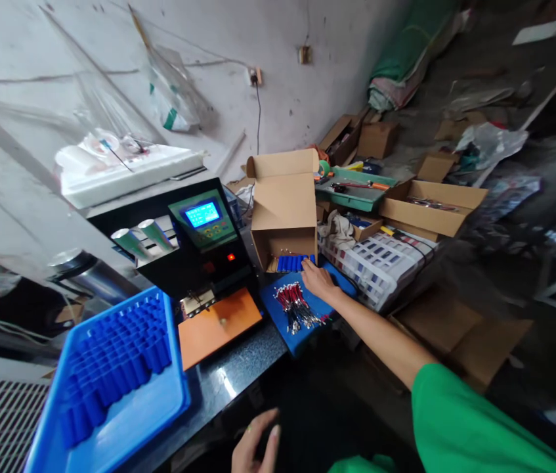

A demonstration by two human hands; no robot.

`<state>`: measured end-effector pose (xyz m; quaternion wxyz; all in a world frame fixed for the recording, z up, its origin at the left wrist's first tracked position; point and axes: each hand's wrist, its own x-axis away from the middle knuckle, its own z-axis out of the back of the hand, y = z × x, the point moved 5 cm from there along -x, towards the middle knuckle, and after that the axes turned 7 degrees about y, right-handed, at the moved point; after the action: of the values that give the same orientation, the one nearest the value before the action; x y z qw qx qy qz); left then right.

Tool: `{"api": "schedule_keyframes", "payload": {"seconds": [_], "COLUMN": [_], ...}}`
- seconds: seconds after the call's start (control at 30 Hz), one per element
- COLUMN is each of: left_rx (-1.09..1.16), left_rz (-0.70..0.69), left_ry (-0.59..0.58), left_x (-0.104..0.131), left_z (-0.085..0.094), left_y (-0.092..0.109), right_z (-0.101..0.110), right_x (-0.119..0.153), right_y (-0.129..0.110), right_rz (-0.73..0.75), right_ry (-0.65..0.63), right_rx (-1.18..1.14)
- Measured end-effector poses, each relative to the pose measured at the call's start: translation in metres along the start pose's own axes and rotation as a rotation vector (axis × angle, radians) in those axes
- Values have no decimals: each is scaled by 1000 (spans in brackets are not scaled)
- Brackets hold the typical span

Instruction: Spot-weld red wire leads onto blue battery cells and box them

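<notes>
My right hand (318, 280) reaches out over a blue board (282, 309), fingertips touching a row of blue cylindrical cells (293, 263) at the mouth of an open cardboard box (283, 210) lying on its side. A bundle of red wires with metal ends (296, 306) lies on the board just left of that hand. My left hand (255, 443) rests low near the front edge of the dark counter (238, 378), fingers loosely apart, holding nothing.
A black machine with a green panel and lit screen (202, 220) stands over an orange plate (218, 323). A blue tray of blue cells (110, 374) sits front left. Cardboard boxes (430, 207), a pack of cells (376, 259) and clutter lie to the right.
</notes>
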<state>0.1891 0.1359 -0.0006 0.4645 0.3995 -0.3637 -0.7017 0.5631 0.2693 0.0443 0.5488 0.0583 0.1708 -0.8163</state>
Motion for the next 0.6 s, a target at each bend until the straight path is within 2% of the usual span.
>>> {"api": "schedule_keyframes", "payload": {"seconds": [0.07,0.1,0.2,0.27,0.33,0.43,0.53,0.6], "left_rx": [-12,-30,-91,-161,-244,-363,-573,-708], "left_rz": [-231,-327,-543,-613,-657,-719,-746,-689], "left_ry": [-165,-193,-191,-174,-192,-268,-330,-342], "left_x": [-29,-45,-97,-133,-166,-205,-229,-235], "left_z": [-12,-17,-42,-68,-101,-154,-198,-213], "left_y": [50,72,124,143,153,154,147,140], "right_z": [-3,-4,1,8,16,20,9,-2], "right_x": [3,6,15,23,26,20,3,-3], "right_y": [6,9,19,28,39,56,67,70], "right_rz": [43,84,233,271,187,-88,-291,-301], "right_ry": [75,124,320,472,621,765,726,678], "right_rx": [-104,-166,-369,-476,-535,-566,-627,-676]}}
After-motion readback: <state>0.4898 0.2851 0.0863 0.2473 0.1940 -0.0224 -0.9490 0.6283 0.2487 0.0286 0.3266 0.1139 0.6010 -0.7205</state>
